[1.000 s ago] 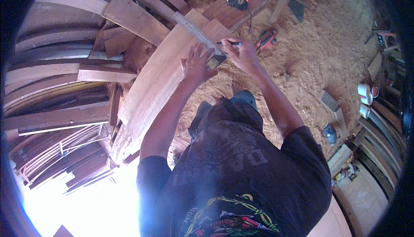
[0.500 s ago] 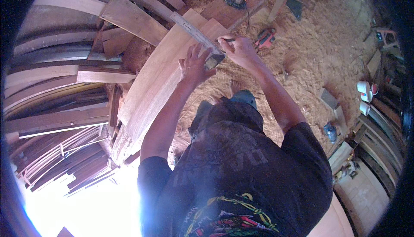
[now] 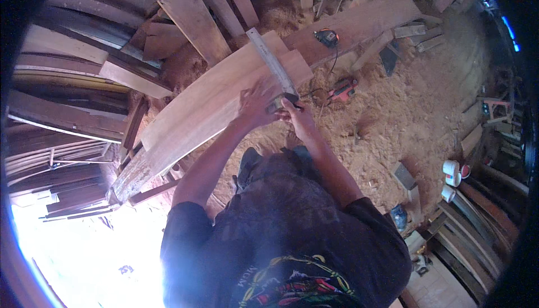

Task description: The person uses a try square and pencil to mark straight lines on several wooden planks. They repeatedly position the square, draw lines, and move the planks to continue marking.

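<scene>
Two pale planks lie overlapped, the nearer plank (image 3: 224,118) resting beside the farther plank (image 3: 196,97). Across both stretches the metal blade of a try square (image 3: 269,58), its dark stock against the nearer plank's edge. My left hand (image 3: 257,105), slightly blurred, is closed around the stock from the left. Beside it, at the stock's right end, my right hand (image 3: 297,120) is closed with a short dark pencil between thumb and fingers. Its fingertips are close to the left hand; whether they touch the square, I cannot tell.
A longer reddish board (image 3: 365,24) runs under the planks to the far right, with a black tape measure (image 3: 327,37) on it. A red power tool (image 3: 342,89) with a cord lies on the sawdust-covered floor. Stacked lumber (image 3: 62,111) fills the left side; white containers (image 3: 451,173) stand right.
My right hand has come back from beside the blade toward the square's stock, close to my left hand. The left hand's spread fingers have drawn in. The whole view has shifted.
</scene>
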`<state>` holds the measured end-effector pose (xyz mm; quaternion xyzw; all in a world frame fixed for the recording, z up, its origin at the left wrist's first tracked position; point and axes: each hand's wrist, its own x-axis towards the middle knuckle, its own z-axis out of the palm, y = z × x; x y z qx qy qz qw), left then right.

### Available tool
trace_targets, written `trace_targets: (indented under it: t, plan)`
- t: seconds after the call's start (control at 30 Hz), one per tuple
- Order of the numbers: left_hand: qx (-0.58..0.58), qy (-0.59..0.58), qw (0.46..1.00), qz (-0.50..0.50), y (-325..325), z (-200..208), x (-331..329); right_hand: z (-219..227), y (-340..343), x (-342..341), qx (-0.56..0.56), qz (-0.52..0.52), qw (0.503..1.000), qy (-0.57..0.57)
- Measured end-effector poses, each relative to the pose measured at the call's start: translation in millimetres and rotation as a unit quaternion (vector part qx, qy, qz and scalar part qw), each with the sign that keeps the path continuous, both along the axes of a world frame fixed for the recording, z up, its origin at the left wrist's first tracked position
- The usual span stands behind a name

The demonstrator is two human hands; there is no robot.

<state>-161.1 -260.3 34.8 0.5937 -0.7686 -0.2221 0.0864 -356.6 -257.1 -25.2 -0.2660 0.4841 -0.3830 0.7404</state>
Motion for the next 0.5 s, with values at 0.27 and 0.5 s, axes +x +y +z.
trace_targets:
  t: [0.27,0.5]
  plan:
    - [-0.018,-0.247,0.953,0.177,81,-19,96,28,44,-140,-0.04,-0.149,0.972,0.177]
    - [0.052,-0.134,0.972,0.184,47,12,186,26,63,-204,-0.067,-0.316,0.931,0.17]
